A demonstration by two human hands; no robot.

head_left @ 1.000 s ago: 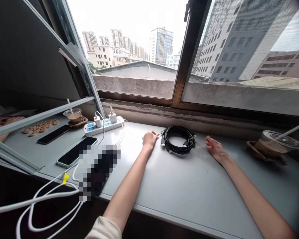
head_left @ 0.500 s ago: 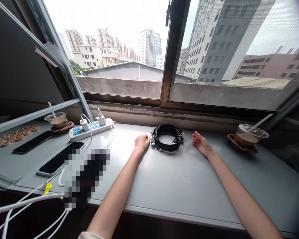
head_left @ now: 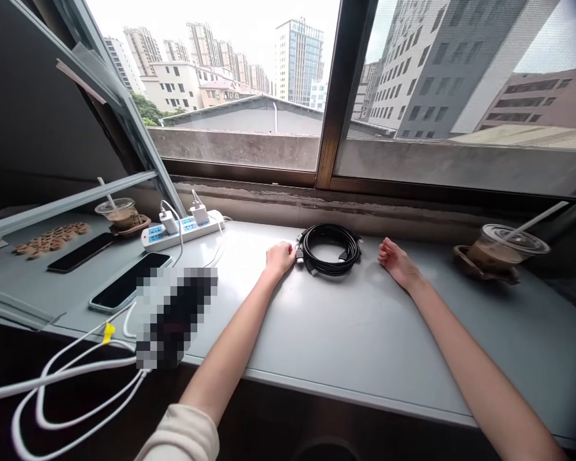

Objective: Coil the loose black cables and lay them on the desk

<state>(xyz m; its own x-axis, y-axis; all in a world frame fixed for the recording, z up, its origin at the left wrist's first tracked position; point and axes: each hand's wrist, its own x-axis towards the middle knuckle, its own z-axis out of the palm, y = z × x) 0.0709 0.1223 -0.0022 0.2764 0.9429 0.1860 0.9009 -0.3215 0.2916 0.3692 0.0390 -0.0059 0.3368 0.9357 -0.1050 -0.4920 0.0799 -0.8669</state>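
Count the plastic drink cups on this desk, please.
2. One cup sits in a brown holder, right of the right hand; another cup stands left of the power strip. The dark edges could hide more.

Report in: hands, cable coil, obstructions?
Left hand beside black cable coil, contact unclear. Right hand curled, apart from coil. Lidded cup off right, not between hands.

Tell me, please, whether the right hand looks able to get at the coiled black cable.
Probably yes: the right hand is close by, and nothing visible stands between it and the coiled black cable.
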